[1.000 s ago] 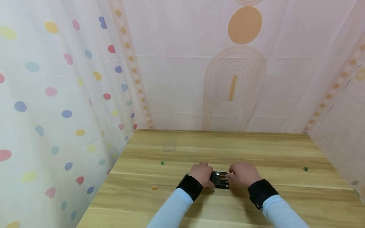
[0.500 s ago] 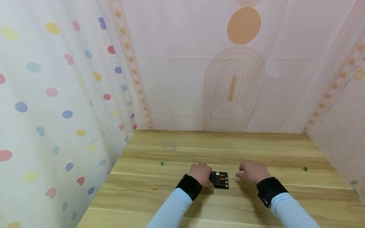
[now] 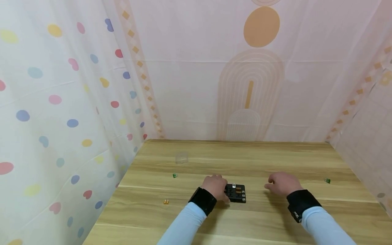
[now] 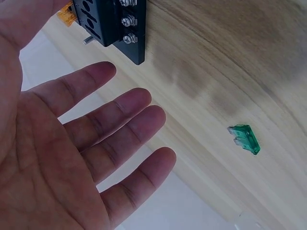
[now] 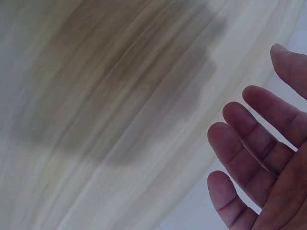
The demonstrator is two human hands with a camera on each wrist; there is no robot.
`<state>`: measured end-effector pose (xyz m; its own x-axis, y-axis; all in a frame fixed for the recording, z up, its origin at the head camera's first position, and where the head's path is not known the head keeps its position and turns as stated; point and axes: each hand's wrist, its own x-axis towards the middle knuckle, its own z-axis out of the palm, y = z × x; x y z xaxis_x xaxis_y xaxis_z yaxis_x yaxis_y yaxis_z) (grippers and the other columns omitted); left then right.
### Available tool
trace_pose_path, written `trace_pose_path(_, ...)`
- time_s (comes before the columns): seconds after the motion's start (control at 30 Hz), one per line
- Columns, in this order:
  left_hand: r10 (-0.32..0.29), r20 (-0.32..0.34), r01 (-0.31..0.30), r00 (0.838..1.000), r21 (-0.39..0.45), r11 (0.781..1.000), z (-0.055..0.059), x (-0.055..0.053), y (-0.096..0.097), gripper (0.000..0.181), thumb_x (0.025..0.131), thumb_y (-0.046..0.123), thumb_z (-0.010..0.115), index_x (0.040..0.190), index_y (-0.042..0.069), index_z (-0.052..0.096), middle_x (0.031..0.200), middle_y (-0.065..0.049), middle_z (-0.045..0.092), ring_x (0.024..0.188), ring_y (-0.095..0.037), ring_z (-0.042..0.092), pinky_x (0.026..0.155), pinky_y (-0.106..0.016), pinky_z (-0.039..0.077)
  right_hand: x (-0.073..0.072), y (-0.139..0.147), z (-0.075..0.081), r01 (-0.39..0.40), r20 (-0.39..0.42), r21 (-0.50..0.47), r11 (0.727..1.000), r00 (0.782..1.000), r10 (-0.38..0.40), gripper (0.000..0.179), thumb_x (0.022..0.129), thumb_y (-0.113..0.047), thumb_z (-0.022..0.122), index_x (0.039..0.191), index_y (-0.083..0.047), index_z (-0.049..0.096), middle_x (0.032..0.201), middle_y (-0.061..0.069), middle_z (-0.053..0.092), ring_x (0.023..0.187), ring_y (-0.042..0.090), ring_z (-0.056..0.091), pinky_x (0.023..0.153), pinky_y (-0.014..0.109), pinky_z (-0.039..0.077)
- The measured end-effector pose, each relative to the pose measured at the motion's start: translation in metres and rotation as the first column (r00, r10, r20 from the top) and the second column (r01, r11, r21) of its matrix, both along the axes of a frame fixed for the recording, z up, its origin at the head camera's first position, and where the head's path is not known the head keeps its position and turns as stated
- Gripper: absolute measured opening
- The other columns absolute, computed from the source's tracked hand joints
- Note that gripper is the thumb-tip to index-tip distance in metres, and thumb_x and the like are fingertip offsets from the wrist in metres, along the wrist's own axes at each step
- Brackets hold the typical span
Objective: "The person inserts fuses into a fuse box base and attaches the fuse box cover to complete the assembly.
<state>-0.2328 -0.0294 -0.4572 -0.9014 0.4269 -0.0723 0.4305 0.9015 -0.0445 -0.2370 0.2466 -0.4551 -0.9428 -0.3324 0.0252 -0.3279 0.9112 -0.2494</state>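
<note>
Head view: left hand point(image 3: 215, 188) at block point(image 3: 235, 194), right hand point(image 3: 283, 184) apart, both loose-fingered; any print unreadable.

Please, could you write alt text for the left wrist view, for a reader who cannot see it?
A person's left hand, palm showing and fingers extended, is beside a black fuse box with metal screws, partly outside the picture. A small green fuse lies apart on the wooden table, to the right.

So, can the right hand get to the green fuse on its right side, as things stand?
Probably yes: the right hand looks empty, and nothing visible stands between it and the green fuse.
</note>
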Motion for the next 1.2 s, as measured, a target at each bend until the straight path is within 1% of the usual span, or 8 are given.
trace_pose_path(0.17,0.003,-0.003,-0.003,1.000,0.002,1.000,-0.006,-0.004,0.000,0.052,0.064,0.055,0.088,0.097,0.017,0.074,0.087,0.001,0.065,0.081,-0.016,0.061,0.073,-0.036,0.051,-0.001,0.014,-0.003,0.013,0.002,-0.015,1.000,1.000,-0.013,0.022,0.086,-0.027,0.074,0.089,-0.006,0.072,0.088,0.007,0.070,0.077,0.023,0.064,0.070,0.043,0.051)
trace_pose_path(0.27,0.007,0.001,-0.007,1.000,0.002,1.000,-0.008,-0.004,0.000,0.052,0.064,0.054,0.088,0.097,0.017,0.074,0.088,0.001,0.065,0.082,-0.016,0.061,0.074,-0.036,0.051,-0.001,0.021,-0.003,0.028,0.025,-0.012,1.000,0.999,-0.028,0.023,0.087,-0.027,0.073,0.090,-0.005,0.071,0.088,0.007,0.070,0.075,0.020,0.061,0.068,0.042,0.050)
trace_pose_path(0.5,0.008,0.010,-0.008,1.000,-0.002,1.000,0.000,0.001,0.001,0.052,0.066,0.054,0.088,0.099,0.016,0.074,0.089,0.000,0.065,0.082,-0.016,0.061,0.074,-0.036,0.052,-0.001,0.037,-0.004,0.061,0.067,-0.013,0.998,0.996,-0.060,0.024,0.088,-0.027,0.072,0.090,-0.004,0.071,0.083,0.003,0.066,0.068,0.014,0.053,0.063,0.038,0.047)
trace_pose_path(0.67,0.003,0.009,-0.003,1.000,0.004,1.000,0.001,0.003,0.001,0.051,0.066,0.053,0.088,0.099,0.016,0.074,0.088,0.001,0.065,0.081,-0.016,0.061,0.073,-0.036,0.051,-0.001,0.049,-0.006,0.071,0.088,-0.006,0.997,0.994,-0.070,0.026,0.090,-0.028,0.071,0.091,-0.003,0.071,0.081,0.002,0.065,0.067,0.014,0.052,0.061,0.036,0.046)
trace_pose_path(0.8,0.006,0.007,-0.006,1.000,0.017,1.000,0.001,0.004,0.001,0.050,0.066,0.052,0.088,0.097,0.016,0.074,0.086,0.001,0.064,0.079,-0.015,0.060,0.072,-0.035,0.050,-0.001,0.056,-0.005,0.080,0.094,-0.003,0.997,0.992,-0.079,0.026,0.090,-0.026,0.071,0.095,0.000,0.070,0.085,0.006,0.067,0.071,0.017,0.056,0.065,0.040,0.048)
trace_pose_path(0.97,0.009,0.002,-0.009,1.000,0.024,1.000,0.002,0.005,0.001,0.049,0.066,0.052,0.089,0.095,0.016,0.074,0.084,0.002,0.063,0.077,-0.014,0.058,0.072,-0.034,0.050,0.000,0.065,-0.005,0.098,0.104,-0.004,0.995,0.990,-0.097,0.031,0.088,-0.025,0.072,0.099,0.004,0.070,0.093,0.015,0.068,0.079,0.025,0.062,0.071,0.047,0.051)
trace_pose_path(1.2,0.011,0.004,-0.011,1.000,0.022,1.000,0.001,0.004,0.001,0.050,0.065,0.052,0.089,0.095,0.016,0.073,0.082,0.001,0.062,0.076,-0.014,0.057,0.071,-0.034,0.050,0.001,0.075,-0.002,0.128,0.117,0.009,0.992,0.985,-0.129,0.035,0.090,-0.027,0.070,0.101,0.006,0.069,0.096,0.019,0.069,0.083,0.031,0.064,0.072,0.050,0.051)
